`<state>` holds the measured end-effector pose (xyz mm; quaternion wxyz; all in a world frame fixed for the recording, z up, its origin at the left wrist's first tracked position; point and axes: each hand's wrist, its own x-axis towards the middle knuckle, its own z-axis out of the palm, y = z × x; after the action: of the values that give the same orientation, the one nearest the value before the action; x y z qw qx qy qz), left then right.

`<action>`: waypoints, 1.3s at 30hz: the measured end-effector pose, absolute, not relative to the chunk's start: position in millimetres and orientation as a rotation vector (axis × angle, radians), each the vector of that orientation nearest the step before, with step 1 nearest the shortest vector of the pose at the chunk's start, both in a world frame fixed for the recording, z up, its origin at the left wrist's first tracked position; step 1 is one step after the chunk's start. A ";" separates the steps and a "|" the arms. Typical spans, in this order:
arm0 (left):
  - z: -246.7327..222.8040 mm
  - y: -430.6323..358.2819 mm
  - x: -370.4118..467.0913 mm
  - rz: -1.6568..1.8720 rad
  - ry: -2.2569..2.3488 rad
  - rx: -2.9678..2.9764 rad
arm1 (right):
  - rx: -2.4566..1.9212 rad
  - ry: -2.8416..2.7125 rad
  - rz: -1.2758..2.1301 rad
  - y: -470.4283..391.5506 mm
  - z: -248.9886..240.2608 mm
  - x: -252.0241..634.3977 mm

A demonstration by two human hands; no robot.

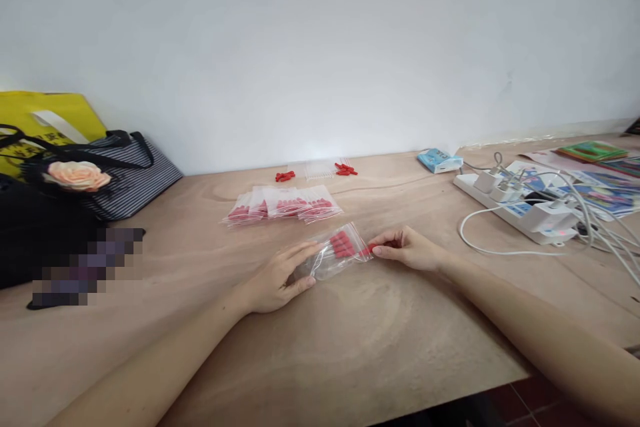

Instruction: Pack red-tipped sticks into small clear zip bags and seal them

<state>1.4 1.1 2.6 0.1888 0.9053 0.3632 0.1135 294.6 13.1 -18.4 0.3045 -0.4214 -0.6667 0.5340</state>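
Note:
My left hand grips the closed end of a clear zip-lock bag, thumb below and fingers over the top. Inside the bag several short red sticks lie in a row near its mouth. At the mouth, my right hand pinches a red stick between thumb and fingers; the stick's far end is at the bag's opening. Beyond my hands lies an overlapping row of zip-lock bags with red sticks in them.
Against the wall are two small piles of red sticks, a left pile and a right pile, with flat clear bags between. A power strip with cables and a blue tissue pack stand right. Bags crowd the left.

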 end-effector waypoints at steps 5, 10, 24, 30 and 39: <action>5.5 2.8 0.8 0.334 1.021 2.494 | -1.262 -1.644 1.336 15.6 -19.0 296.0; 4.7 3.3 0.8 0.370 1.004 2.495 | -1.056 -1.756 1.325 10.1 -15.2 287.1; 4.6 4.1 0.5 0.329 1.041 2.508 | -1.086 -1.919 1.229 22.0 -24.5 279.5; 4.1 3.9 -0.1 0.337 1.042 2.516 | -1.091 -2.024 0.990 15.9 -18.5 274.9; 6.1 2.8 1.2 0.342 1.047 2.490 | -1.092 -2.045 0.899 5.0 -13.7 270.5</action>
<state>1.2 2.8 6.1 0.2080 0.8945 0.3762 0.1229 270.5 5.0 -13.7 0.3217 -0.4159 -0.7787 0.3424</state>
